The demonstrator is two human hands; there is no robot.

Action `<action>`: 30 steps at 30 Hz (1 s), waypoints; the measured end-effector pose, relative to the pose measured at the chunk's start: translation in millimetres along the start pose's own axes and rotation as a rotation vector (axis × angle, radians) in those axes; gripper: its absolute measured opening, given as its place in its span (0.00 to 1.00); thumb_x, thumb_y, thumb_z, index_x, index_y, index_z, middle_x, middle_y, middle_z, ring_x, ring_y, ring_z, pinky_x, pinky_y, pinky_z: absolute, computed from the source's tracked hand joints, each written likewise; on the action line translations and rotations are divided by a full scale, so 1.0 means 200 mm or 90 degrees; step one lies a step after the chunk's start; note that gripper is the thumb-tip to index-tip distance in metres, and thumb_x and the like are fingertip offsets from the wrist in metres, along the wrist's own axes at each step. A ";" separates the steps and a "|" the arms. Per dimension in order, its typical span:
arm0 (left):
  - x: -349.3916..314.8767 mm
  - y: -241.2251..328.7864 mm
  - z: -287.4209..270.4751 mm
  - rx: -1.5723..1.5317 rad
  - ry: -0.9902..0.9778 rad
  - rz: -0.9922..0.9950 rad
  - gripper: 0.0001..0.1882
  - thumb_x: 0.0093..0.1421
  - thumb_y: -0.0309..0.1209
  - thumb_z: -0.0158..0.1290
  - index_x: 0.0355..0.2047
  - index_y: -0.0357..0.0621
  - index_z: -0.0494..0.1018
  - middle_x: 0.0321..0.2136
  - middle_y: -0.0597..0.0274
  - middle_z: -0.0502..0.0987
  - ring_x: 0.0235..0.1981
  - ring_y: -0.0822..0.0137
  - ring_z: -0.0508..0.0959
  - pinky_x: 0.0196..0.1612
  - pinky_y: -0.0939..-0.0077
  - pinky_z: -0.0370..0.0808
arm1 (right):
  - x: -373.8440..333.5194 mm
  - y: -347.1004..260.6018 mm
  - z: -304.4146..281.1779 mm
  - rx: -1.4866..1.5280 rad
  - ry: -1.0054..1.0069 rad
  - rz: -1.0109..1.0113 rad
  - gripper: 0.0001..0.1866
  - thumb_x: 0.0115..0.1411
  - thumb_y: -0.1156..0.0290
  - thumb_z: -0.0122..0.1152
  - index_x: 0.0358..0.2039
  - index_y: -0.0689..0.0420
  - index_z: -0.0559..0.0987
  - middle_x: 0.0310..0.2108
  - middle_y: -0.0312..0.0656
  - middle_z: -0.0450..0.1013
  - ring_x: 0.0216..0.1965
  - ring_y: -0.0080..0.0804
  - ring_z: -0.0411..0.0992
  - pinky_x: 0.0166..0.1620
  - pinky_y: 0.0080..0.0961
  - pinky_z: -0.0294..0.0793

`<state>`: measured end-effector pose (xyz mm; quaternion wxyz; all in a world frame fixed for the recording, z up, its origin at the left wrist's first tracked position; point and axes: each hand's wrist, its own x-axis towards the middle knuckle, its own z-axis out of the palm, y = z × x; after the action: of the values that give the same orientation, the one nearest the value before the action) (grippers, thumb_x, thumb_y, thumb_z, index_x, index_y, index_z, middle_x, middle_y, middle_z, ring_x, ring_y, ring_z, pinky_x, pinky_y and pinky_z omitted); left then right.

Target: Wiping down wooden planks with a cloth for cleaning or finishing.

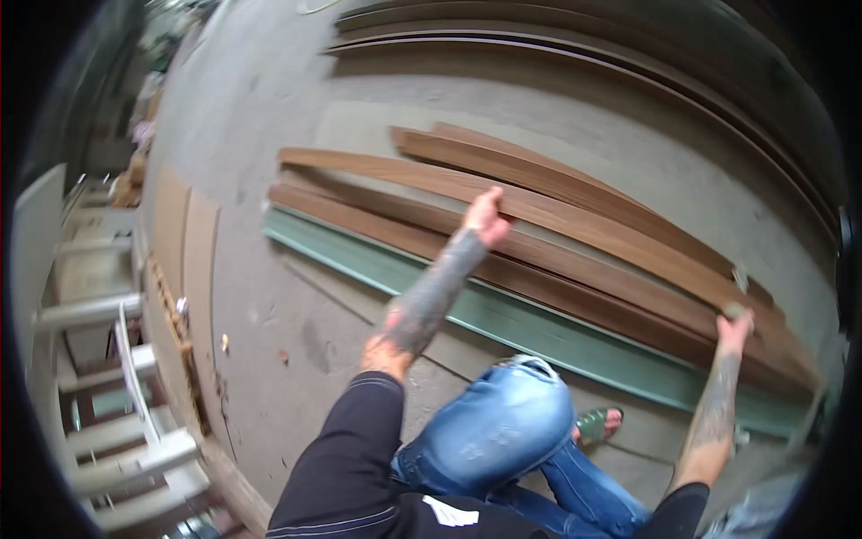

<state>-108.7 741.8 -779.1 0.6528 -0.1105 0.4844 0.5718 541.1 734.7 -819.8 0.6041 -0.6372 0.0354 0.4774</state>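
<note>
A long brown wood-grain board (386,171) is tilted up on its edge across the middle. My left hand (488,218) grips it left of its middle, fingers over the upper edge. Farther right, my right hand (736,329) is closed around the same board near its right end. Beneath and nearer to me lies a darker brown board (359,221), partly hidden by my left forearm. In front of that runs a pale green board (359,268). Just beyond the held board lie more brown boards (539,166), with a small pale tag-like thing near their right end.
More long brown strips (557,40) lie along the far side of the concrete floor (269,99). At left stands white slatted framework (135,310), blurred, beside flat brown panels (184,216). My bent knee (503,418) and sandalled foot (597,426) are close to the green board.
</note>
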 end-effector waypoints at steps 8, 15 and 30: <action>0.00 0.10 -0.21 0.025 0.050 0.041 0.06 0.65 0.28 0.50 0.41 0.42 0.67 0.43 0.55 0.71 0.45 0.57 0.73 0.58 0.54 0.68 | -0.15 0.29 0.18 0.066 -0.035 0.135 0.20 0.68 0.58 0.41 0.51 0.56 0.73 0.49 0.44 0.74 0.49 0.45 0.72 0.55 0.54 0.70; 0.13 0.26 -0.35 -0.022 -0.034 -0.072 0.13 0.68 0.33 0.48 0.48 0.39 0.69 0.51 0.51 0.72 0.53 0.54 0.71 0.60 0.57 0.68 | -0.46 0.14 0.38 -0.068 0.030 0.264 0.17 0.71 0.65 0.38 0.54 0.60 0.65 0.52 0.52 0.68 0.51 0.50 0.70 0.59 0.61 0.65; 0.12 0.46 -0.43 0.100 0.008 -0.072 0.08 0.65 0.35 0.55 0.35 0.44 0.73 0.42 0.54 0.76 0.48 0.57 0.73 0.56 0.60 0.71 | -0.89 -0.38 0.24 -1.018 -0.249 -0.475 0.15 0.59 0.69 0.53 0.43 0.66 0.74 0.35 0.61 0.75 0.43 0.60 0.74 0.46 0.39 0.72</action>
<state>-234.4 727.7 -803.2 0.6876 -0.0896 0.5251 0.4934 465.2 698.9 -639.1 0.0917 -0.7442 -0.6196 0.2322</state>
